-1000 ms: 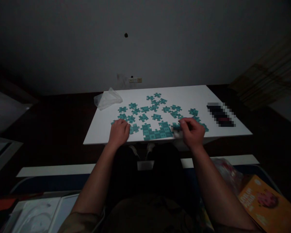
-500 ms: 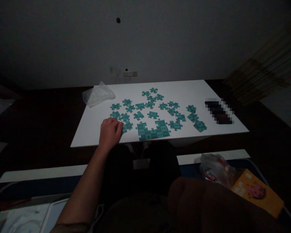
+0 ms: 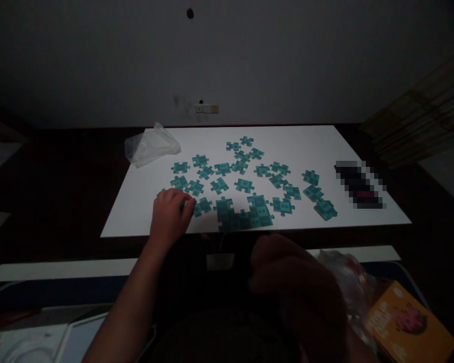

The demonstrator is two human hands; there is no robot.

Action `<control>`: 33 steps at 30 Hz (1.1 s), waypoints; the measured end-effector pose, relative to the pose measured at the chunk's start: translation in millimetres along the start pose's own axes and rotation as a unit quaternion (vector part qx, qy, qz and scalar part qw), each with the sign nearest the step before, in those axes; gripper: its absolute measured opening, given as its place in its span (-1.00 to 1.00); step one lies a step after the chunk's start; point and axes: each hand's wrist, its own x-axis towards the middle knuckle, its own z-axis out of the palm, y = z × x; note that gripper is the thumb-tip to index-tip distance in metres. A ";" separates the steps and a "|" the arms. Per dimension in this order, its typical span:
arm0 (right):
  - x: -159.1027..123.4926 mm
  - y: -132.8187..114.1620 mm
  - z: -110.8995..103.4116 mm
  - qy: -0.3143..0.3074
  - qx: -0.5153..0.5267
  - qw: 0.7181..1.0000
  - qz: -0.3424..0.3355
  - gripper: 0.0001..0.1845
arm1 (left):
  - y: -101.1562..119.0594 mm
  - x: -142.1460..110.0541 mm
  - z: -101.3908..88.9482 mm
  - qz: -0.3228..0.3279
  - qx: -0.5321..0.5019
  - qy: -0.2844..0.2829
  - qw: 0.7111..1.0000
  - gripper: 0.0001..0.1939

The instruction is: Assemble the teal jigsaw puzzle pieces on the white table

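Observation:
On the white table, several teal jigsaw puzzle pieces (image 3: 244, 185) lie scattered. A joined puzzle section (image 3: 244, 219), U-shaped with a gap at its top, sits near the front edge. My left hand (image 3: 170, 212) rests at the table's front left, fingers curled and thumb bent toward them. A bit of teal puzzle piece shows between thumb and fingers; most of it is hidden. Right beside the thumb is a loose piece (image 3: 203, 206). My right hand (image 3: 287, 267) is raised near the camera, in front of the table edge, dark and blurred; what its fingers hold cannot be made out.
A clear plastic bag (image 3: 153, 146) lies at the table's back left corner. Pixelated dark items (image 3: 359, 184) are at the right end. Below right, an orange box (image 3: 410, 322) stands beside another plastic bag (image 3: 348, 277). An open white box (image 3: 26, 343) is at lower left.
My right hand has risen from the lower right toward the table's front edge. My left hand stays near the same pieces. The camera view has shifted slightly.

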 end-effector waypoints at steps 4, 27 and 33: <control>1.2 49.1 27.1 0.014 -0.127 0.992 0.007 -0.58 | -7.7 1.5 -1.1 0.008 0.009 0.006 1.000 -0.72; -26.9 101.6 70.5 -0.031 -0.268 0.963 0.019 -0.48 | -23.0 11.6 -10.9 0.073 -0.007 0.020 0.997 -0.73; -22.8 102.2 56.5 0.041 -0.230 0.972 -0.001 -0.56 | -21.9 14.3 -10.7 0.090 -0.020 0.019 0.996 -0.72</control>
